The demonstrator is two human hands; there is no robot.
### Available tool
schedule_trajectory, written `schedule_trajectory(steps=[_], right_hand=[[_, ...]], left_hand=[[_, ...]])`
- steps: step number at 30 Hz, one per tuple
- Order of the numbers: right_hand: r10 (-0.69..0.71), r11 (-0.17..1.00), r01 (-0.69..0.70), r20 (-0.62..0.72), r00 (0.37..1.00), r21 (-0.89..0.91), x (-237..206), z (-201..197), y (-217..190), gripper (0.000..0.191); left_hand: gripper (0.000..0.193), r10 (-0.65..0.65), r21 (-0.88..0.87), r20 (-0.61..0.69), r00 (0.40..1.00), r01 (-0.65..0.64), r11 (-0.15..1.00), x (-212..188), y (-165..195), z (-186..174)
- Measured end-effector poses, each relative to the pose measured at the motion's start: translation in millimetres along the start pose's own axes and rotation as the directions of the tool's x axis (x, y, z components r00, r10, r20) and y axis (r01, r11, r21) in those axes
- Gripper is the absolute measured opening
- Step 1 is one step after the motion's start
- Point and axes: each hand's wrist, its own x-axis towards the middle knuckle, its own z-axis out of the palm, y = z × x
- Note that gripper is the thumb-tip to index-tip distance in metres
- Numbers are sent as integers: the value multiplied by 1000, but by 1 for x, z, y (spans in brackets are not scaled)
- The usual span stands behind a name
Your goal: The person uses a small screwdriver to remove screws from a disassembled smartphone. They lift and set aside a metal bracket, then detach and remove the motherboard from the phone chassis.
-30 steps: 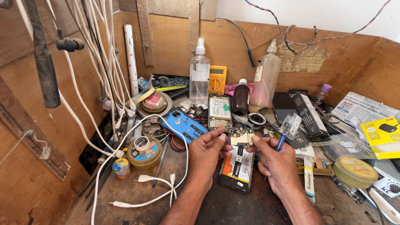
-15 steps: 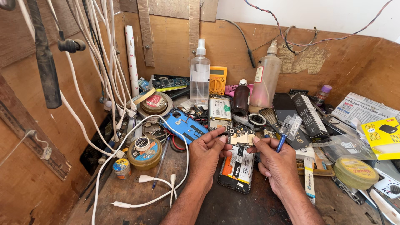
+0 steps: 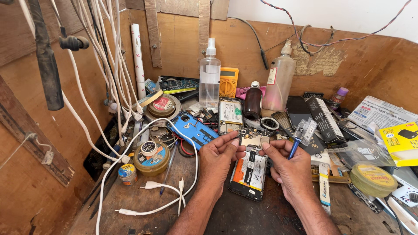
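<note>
Item: opened phone (image 3: 249,174), back cover removed, battery exposed, lying flat on the wooden table (image 3: 143,204) between the two hands.

Left hand (image 3: 222,159): fingers curled, thumb and fingertips pinched on the left edge of a small circuit board (image 3: 251,138) at the phone's upper end.

Right hand (image 3: 289,167): fingers closed around a blue-handled tool (image 3: 294,148), whose handle stands up from the fist; forefinger tip touches the board's right edge.

Surroundings, left: blue phone back cover (image 3: 193,129) just beside the left hand; round tin (image 3: 151,157) with a roll of tape on top; white cables (image 3: 130,130) hanging from the wall and trailing across the table.

Surroundings, rear: clear spray bottle (image 3: 210,78), yellow multimeter (image 3: 228,82), dark brown bottle (image 3: 253,101), a second, cloudy spray bottle (image 3: 279,80), a loose battery (image 3: 230,114).

Surroundings, right: black box (image 3: 324,119), yellow-green tape roll (image 3: 373,179), yellow packet (image 3: 400,140), newspaper (image 3: 379,114).
</note>
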Motion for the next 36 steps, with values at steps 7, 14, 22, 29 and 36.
schedule_trajectory(steps=[7,14,22,29,36], right_hand=[[-210,962,204,-13,978,-179,1,-4,13,16],[-575,513,519,175,799,-683,-11,4,14,15],[-614,383,714,416,671,-587,-26,16,-12,26],[-564,520,627,319,762,-580,-25,15,-13,34],[-501,673,449,85,862,-588,-16,10,-7,17]], left_hand=[[40,20,23,37,999,-21,1000,0,-2,-1],[56,1,-107,107,994,10,994,0,-3,1],[56,44,-210,260,965,12,978,-1,-5,-3],[53,10,-149,140,990,11,989,2,-10,-5],[55,54,-118,112,992,-40,992,1,-10,-3]])
